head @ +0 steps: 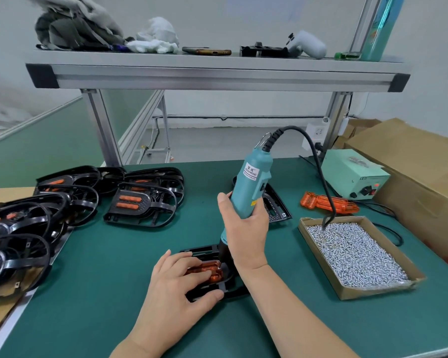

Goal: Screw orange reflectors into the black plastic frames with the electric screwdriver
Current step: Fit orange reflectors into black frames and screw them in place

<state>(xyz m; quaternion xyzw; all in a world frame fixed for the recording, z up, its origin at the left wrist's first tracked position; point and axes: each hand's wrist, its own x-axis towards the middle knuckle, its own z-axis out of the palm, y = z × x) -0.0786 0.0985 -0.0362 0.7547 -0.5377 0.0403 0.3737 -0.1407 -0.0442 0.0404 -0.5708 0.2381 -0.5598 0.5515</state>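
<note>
We hold the electric screwdriver (251, 187) nearly upright, top leaning slightly right, cord end up and nose down on the black frame (204, 250) at the near middle of the green mat (114, 254); our right hand (243, 228) wraps round its lower body; our left hand (176, 288) lies flat, fingers straight across the orange reflector (207, 272) seated in that frame, thumb on its near edge.

Pretty plain workshop setup: green-matted bench (109, 259) under an aluminium-extrusion shelf (217, 77) on silver uprights (102, 127), bare pale wall (243, 21) behind, grey floor (207, 140) past the back edge, white power socket (318, 131) by the right upright.
</note>
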